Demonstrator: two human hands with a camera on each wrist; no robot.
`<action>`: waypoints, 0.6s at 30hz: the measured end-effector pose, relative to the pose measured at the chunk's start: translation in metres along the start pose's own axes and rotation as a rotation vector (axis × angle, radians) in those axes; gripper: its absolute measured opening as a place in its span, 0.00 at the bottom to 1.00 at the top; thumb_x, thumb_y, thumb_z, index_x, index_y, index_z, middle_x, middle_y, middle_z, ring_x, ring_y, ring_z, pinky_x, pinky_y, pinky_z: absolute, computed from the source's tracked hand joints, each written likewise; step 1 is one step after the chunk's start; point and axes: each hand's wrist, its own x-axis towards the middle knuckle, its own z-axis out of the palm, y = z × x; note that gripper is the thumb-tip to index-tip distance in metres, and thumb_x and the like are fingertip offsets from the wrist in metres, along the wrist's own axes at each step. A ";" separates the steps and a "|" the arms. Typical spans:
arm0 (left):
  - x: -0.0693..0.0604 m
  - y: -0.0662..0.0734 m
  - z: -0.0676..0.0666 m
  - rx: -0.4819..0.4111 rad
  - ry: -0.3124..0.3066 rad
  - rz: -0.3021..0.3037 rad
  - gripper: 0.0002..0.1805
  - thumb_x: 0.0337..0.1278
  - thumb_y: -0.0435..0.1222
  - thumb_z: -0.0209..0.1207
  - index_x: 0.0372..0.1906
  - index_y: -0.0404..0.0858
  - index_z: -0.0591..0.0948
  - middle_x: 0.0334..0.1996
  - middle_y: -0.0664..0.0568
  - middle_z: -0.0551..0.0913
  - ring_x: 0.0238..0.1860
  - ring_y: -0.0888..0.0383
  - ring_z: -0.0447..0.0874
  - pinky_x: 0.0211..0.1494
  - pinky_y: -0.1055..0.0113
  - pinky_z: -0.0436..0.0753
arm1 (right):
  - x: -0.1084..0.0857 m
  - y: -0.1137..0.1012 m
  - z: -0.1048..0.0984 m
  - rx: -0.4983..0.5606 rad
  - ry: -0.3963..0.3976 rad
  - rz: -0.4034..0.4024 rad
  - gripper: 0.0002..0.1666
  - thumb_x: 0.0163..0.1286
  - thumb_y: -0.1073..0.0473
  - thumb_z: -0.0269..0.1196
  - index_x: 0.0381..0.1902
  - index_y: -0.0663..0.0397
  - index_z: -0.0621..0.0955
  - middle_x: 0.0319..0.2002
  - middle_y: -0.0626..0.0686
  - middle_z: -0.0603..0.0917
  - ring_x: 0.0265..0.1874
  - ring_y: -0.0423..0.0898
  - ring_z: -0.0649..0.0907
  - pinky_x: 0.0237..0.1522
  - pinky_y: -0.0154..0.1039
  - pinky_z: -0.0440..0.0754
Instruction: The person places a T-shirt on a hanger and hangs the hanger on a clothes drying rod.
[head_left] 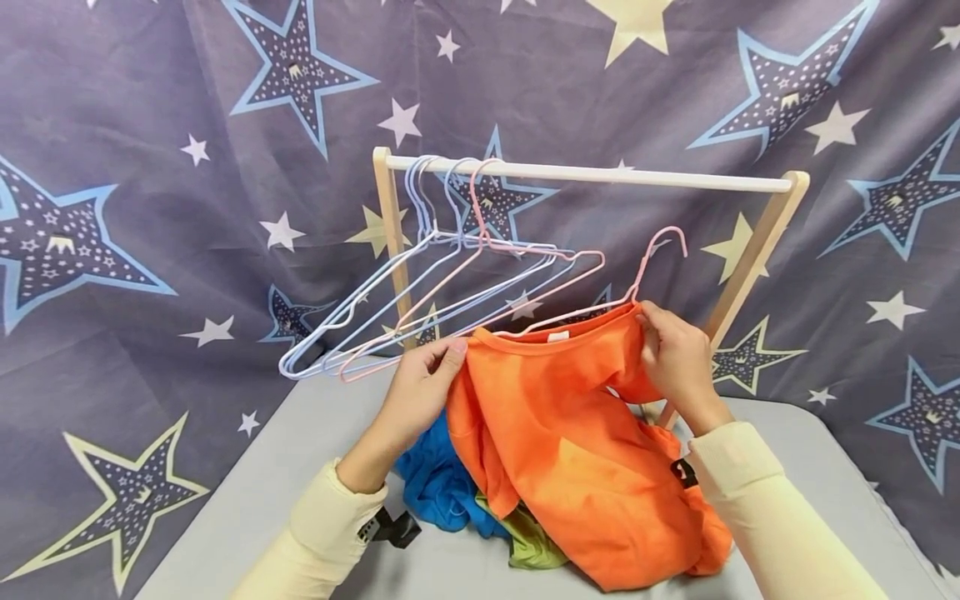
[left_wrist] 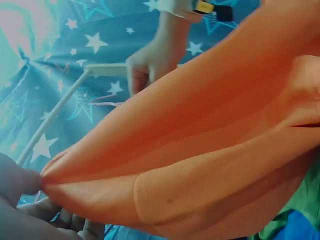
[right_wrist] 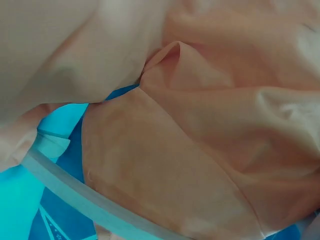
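Note:
An orange T-shirt [head_left: 570, 433] hangs between my two hands, its collar opening upward with a small white label inside. My left hand [head_left: 423, 379] pinches the cloth at the left end of the neckline. At the other end, close to the hanger's neck, my right hand [head_left: 678, 358] pinches the shirt. A pink hanger [head_left: 643, 271] runs into the collar; its hook stands free below the rail, and its lower part is hidden by the cloth. In the left wrist view, the left fingers [left_wrist: 37, 207] hold the shirt's edge. Orange cloth [right_wrist: 200, 140] fills most of the right wrist view.
Behind the shirt stands a rack with a white rail [head_left: 600, 174] and wooden legs [head_left: 757, 258]. Several blue, white and pink hangers [head_left: 450, 283] hang at its left end. Blue cloth [head_left: 442, 475] and green cloth [head_left: 532, 537] lie on the grey surface [head_left: 247, 500] beneath the shirt.

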 end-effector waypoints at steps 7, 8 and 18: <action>0.001 0.005 0.000 0.018 -0.018 -0.008 0.10 0.67 0.33 0.65 0.47 0.31 0.87 0.36 0.44 0.87 0.36 0.53 0.82 0.38 0.70 0.81 | -0.003 0.000 0.001 -0.012 -0.015 -0.011 0.12 0.68 0.69 0.65 0.49 0.64 0.85 0.39 0.63 0.88 0.33 0.65 0.87 0.38 0.62 0.84; 0.000 0.004 0.001 0.093 0.014 0.027 0.07 0.65 0.32 0.67 0.45 0.34 0.88 0.33 0.45 0.86 0.35 0.53 0.81 0.36 0.69 0.81 | -0.003 -0.001 0.001 -0.014 -0.018 -0.013 0.12 0.69 0.69 0.64 0.49 0.64 0.85 0.39 0.63 0.88 0.33 0.64 0.87 0.37 0.61 0.84; -0.001 -0.013 0.014 0.845 0.519 0.867 0.07 0.58 0.20 0.63 0.39 0.28 0.87 0.29 0.42 0.77 0.30 0.42 0.74 0.36 0.51 0.78 | -0.001 -0.021 0.002 -0.031 -0.039 -0.008 0.14 0.69 0.68 0.63 0.51 0.62 0.85 0.38 0.62 0.88 0.32 0.63 0.87 0.35 0.61 0.85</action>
